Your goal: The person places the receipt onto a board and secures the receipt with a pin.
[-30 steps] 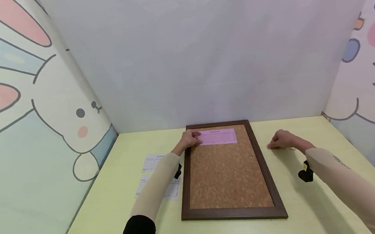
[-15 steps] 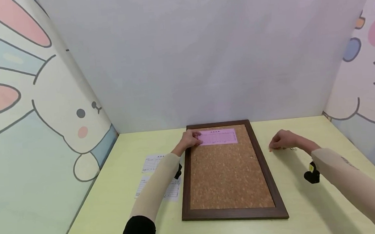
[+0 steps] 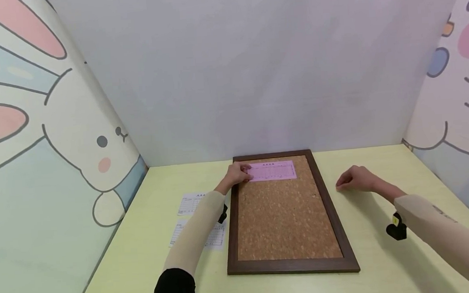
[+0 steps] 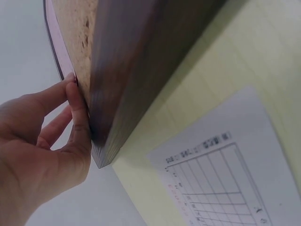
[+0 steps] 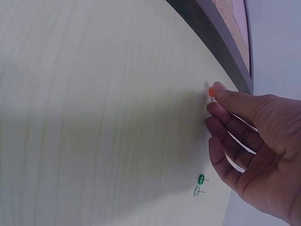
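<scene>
A brown-framed corkboard [image 3: 285,224] lies on the table, with a pink printed paper [image 3: 275,171] near its far end. My left hand [image 3: 237,173] holds the paper's left edge at the board, thumb and fingertips right at the edge in the left wrist view. To the right of the board, my right hand [image 3: 355,179] is low over the table. Its thumb and index finger pinch an orange thumbtack [image 5: 211,92], while the other fingers are loosely bent. Below that hand in the right wrist view lie a green thumbtack [image 5: 201,179] and a clear thumbtack [image 5: 197,191].
Two white printed papers [image 3: 189,204] lie left of the board, partly hidden by the left forearm. A pale wall [image 3: 270,71] rises behind the pale yellow table [image 3: 310,291], and cartoon panels [image 3: 90,129] stand at both sides.
My right wrist and forearm have shifted right and slightly nearer, while the fingertips stay about where they were. The orange thumbtack no longer shows in the head view. The left hand stays put.
</scene>
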Available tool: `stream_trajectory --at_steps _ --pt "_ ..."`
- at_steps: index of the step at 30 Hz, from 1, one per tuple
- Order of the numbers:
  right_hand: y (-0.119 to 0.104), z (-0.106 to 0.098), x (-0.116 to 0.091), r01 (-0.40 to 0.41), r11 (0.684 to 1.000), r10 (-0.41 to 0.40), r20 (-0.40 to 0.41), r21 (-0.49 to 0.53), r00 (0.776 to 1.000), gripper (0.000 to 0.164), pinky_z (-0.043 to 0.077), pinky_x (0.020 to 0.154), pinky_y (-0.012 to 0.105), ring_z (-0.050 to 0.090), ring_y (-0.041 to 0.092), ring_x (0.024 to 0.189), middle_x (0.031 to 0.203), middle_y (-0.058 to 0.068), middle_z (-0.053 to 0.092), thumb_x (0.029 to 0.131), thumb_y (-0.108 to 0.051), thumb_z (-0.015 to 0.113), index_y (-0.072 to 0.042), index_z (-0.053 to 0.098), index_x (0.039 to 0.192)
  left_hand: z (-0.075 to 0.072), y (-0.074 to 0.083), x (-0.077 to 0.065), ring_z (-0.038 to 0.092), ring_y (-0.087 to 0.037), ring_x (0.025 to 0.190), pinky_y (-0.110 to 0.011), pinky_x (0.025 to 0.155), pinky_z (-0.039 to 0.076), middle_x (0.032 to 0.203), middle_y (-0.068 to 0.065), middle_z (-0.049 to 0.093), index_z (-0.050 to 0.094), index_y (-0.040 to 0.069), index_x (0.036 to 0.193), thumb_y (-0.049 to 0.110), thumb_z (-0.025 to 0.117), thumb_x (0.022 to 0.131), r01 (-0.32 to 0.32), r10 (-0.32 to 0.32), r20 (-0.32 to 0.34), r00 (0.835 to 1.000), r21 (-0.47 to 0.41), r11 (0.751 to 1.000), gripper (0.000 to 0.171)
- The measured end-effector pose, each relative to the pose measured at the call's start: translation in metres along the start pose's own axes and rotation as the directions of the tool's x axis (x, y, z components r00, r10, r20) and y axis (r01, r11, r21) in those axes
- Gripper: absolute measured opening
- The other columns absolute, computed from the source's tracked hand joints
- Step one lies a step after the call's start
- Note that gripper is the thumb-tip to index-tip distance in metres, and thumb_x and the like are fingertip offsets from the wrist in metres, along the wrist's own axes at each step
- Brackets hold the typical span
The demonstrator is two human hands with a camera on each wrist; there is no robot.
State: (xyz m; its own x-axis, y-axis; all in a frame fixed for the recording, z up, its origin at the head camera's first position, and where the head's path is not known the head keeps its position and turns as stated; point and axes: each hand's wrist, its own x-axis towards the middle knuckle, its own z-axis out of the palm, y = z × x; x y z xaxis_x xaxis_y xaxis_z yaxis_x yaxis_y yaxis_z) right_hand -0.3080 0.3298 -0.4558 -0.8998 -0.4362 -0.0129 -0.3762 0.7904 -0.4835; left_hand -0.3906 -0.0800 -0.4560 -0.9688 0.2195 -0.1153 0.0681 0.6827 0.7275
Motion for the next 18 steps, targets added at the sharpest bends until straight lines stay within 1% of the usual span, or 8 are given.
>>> stream_trajectory --at_steps 5,12,18 --pt "-0.0015 0.0027 0.0006 -0.001 1.000 0.001 -0.018 -0.015 1.000 0.014 0.050 0.068 0.025 0.070 0.011 0.074 0.086 0.009 0.079 0.090 -0.017 0.078 -0.003 0.080 0.091 -0.0003 -0.0006 0.0010 0.050 -0.013 0.074 -0.020 0.061 0.039 0.088 -0.004 0.054 0.067 0.001 0.129 0.007 0.074 0.092 -0.007 0.007 0.000 1.000 0.001 1.000 0.038" --pt "-0.0011 0.0035 0.0028 -0.021 1.000 0.021 -0.019 0.001 1.000 0.013 0.048 0.065 0.023 0.063 0.001 0.070 0.084 0.007 0.078 0.090 -0.016 0.077 -0.003 0.080 0.089 -0.0012 -0.0008 0.0020 0.050 -0.014 0.073 -0.020 0.061 0.040 0.087 -0.005 0.054 0.068 0.000 0.128 0.007 0.075 0.092 -0.011 0.011 0.004 1.000 -0.008 1.000 0.037" --pt "0.0015 0.0023 0.0091 -0.025 1.000 0.025 -0.018 0.014 1.000 0.016 0.044 0.062 0.022 0.056 -0.002 0.067 0.084 0.008 0.078 0.093 -0.016 0.075 -0.001 0.080 0.091 0.0015 -0.0018 0.0002 0.050 -0.013 0.072 -0.020 0.061 0.040 0.086 -0.005 0.055 0.068 0.001 0.127 0.007 0.075 0.092 -0.007 0.007 -0.001 1.000 -0.020 1.000 0.036"
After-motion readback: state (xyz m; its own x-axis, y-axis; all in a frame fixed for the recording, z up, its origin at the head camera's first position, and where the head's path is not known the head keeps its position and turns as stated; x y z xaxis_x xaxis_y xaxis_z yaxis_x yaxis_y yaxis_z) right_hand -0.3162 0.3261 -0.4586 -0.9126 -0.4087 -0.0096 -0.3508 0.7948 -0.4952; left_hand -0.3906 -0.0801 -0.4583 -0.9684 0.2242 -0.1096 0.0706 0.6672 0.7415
